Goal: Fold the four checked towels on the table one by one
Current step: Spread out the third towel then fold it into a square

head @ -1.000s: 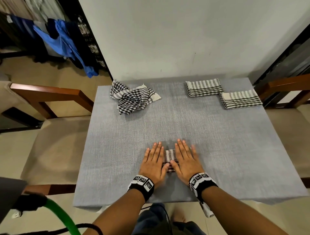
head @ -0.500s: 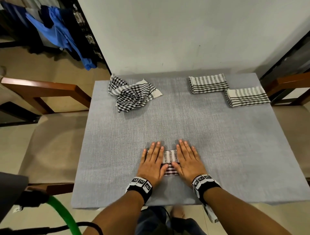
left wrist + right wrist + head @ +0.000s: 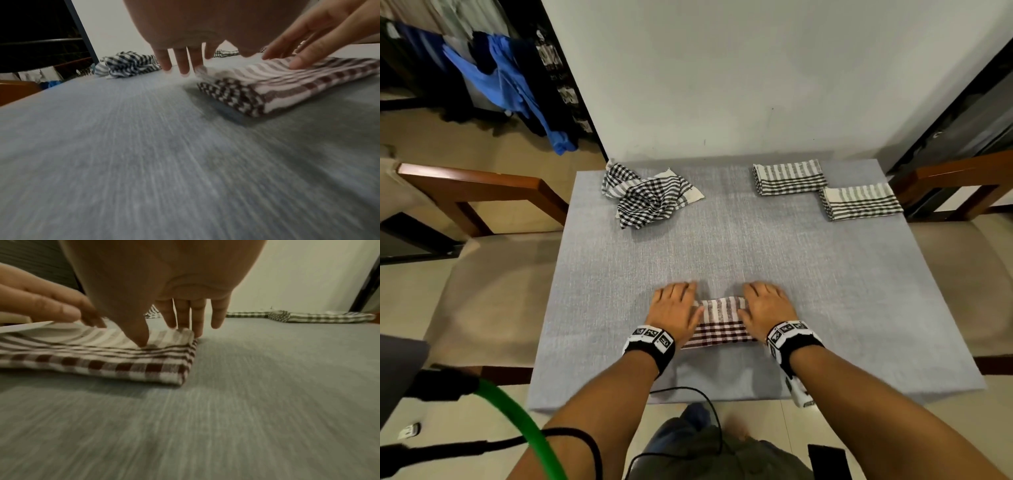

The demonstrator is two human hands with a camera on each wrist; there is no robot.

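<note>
A folded maroon-checked towel (image 3: 720, 320) (image 3: 287, 84) (image 3: 102, 356) lies near the front middle of the grey table (image 3: 808, 274). My left hand (image 3: 676, 308) (image 3: 180, 65) sits at its left end and my right hand (image 3: 768, 308) (image 3: 185, 318) at its right end. Both hands have straight fingers pointing down at the towel's far corners, and the right thumb presses on top. A crumpled black-and-white checked towel (image 3: 650, 198) (image 3: 129, 65) lies at the back left. Two folded striped towels (image 3: 789, 178) (image 3: 861, 202) lie at the back right.
Wooden chairs stand on the left (image 3: 476, 192) and on the right (image 3: 962, 178) of the table. A white wall (image 3: 722, 85) rises behind it. A black cable (image 3: 688, 390) hangs over the front edge, and a green hose (image 3: 517, 411) crosses the lower left.
Both hands slid apart from the towel's middle to its two ends, so more of the folded towel shows between them. Their fingers now point down at the far edge.
</note>
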